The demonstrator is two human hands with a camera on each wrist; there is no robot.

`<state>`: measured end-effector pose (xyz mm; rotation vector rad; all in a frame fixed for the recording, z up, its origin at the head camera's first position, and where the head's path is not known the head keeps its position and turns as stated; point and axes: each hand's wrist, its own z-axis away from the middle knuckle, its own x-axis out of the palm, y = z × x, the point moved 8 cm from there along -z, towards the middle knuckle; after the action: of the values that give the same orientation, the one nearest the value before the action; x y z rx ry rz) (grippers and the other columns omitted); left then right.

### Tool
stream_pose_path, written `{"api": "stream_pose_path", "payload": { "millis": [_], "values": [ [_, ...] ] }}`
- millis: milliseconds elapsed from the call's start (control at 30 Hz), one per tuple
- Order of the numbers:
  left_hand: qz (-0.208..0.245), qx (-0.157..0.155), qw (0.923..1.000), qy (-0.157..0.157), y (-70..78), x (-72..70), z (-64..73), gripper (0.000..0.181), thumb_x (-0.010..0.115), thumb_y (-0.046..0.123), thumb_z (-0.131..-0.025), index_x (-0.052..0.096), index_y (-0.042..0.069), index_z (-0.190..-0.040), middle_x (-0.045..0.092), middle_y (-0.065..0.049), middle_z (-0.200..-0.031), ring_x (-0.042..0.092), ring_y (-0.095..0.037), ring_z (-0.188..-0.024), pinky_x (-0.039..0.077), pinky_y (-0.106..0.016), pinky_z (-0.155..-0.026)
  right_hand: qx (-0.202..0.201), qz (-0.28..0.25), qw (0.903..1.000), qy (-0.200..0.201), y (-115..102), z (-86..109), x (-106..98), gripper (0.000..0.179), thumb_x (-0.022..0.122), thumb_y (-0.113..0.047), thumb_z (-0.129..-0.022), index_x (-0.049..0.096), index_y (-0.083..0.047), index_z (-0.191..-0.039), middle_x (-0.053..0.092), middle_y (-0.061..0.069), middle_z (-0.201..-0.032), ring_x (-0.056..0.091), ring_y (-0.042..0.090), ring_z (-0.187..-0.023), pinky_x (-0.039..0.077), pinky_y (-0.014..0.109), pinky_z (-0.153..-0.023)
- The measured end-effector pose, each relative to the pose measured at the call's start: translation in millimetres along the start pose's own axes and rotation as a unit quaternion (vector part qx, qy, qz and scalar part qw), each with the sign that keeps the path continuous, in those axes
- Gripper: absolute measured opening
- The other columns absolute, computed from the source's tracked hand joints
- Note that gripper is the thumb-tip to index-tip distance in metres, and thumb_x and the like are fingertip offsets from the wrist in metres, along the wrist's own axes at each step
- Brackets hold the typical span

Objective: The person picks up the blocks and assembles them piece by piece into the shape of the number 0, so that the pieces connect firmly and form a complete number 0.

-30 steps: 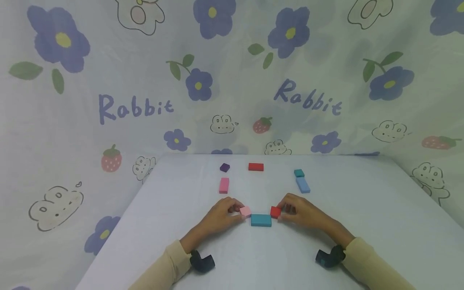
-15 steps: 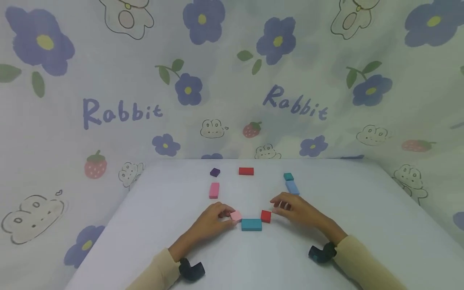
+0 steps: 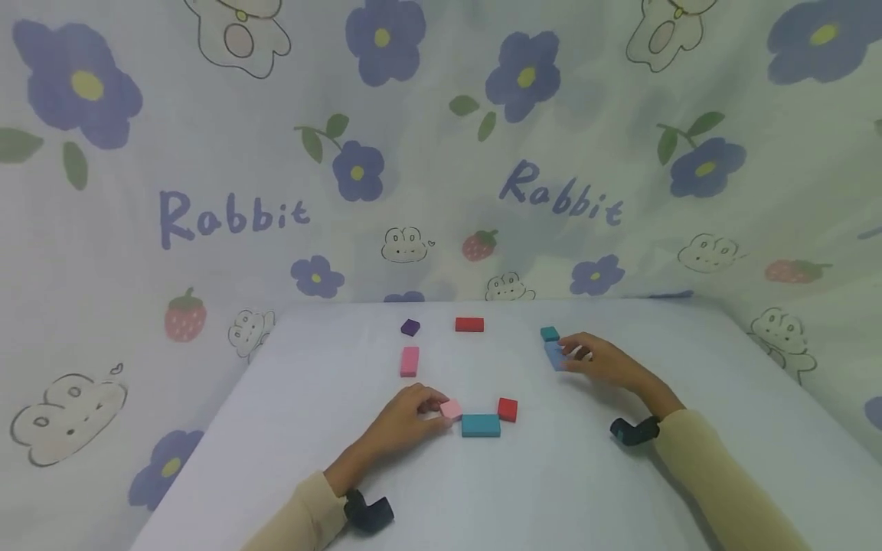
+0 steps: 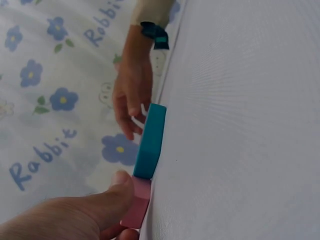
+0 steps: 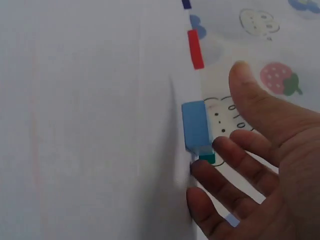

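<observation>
My left hand (image 3: 403, 417) pinches a small light pink block (image 3: 451, 410) between thumb and fingers. This block touches the left end of a teal rectangular block (image 4: 151, 142), as the left wrist view shows close up. A small red block (image 3: 507, 410) sits at the teal block's right corner. Farther back, my right hand (image 3: 606, 363) is at a light blue rectangular block (image 3: 554, 357), fingertips overlapping its right side. In the right wrist view, thumb and fingers are spread apart around that blue block (image 5: 196, 126). A small green block (image 3: 550, 334) lies just behind it.
Toward the back of the white table (image 3: 276, 459) lie a long red block (image 3: 469, 324), a small dark purple block (image 3: 410, 327) and a bright pink rectangular block (image 3: 409, 362). A curtain printed with flowers and rabbits (image 3: 434, 153) stands behind the table.
My right hand has let go of the small red block and moved back and right to the light blue block. My left hand still pinches the light pink block in place.
</observation>
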<state>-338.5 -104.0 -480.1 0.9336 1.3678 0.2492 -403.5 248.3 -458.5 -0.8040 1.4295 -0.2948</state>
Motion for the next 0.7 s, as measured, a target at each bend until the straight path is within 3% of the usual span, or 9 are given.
{"api": "stream_pose_path", "payload": {
  "millis": [133, 367, 700],
  "values": [
    [0.001, -0.004, 1.0, -0.001, -1.3, 1.0, 2.3, 0.035, 0.072, 0.042, -0.089, 0.067, 0.026, -0.12, 0.06, 0.012, -0.103, 0.054, -0.01, -0.102, 0.049, -0.036, -0.09, -0.007, 0.009, 0.9994, -0.033, 0.8, -7.8, 1.2, 0.067, 0.075, -0.038, -0.088, 0.05, -0.007, -0.143, 0.058, 0.015, -0.129, 0.061, 0.03, -0.114, 0.052, 0.05, -0.095],
    [-0.012, 0.008, 0.9999, 0.003, 4.4, -3.2, 3.5, 0.034, 0.072, 0.039, -0.089, 0.066, 0.025, -0.12, 0.06, 0.013, -0.102, 0.053, -0.009, -0.101, 0.05, -0.035, -0.09, 0.035, 0.041, 0.9953, -0.08, 11.8, -18.3, -1.3, 0.073, 0.078, -0.047, -0.083, 0.052, -0.011, -0.141, 0.058, 0.013, -0.13, 0.058, 0.031, -0.119, 0.05, 0.052, -0.098],
    [-0.023, 0.023, 0.9995, 0.006, 3.3, -3.3, 5.4, 0.034, 0.073, 0.039, -0.09, 0.067, 0.025, -0.119, 0.06, 0.012, -0.1, 0.054, -0.009, -0.099, 0.05, -0.033, -0.088, 0.039, 0.018, 0.9906, -0.13, 14.1, -25.3, -2.3, 0.078, 0.082, -0.038, -0.081, 0.048, -0.01, -0.145, 0.058, 0.015, -0.136, 0.057, 0.032, -0.123, 0.046, 0.055, -0.104]
  ]
}}
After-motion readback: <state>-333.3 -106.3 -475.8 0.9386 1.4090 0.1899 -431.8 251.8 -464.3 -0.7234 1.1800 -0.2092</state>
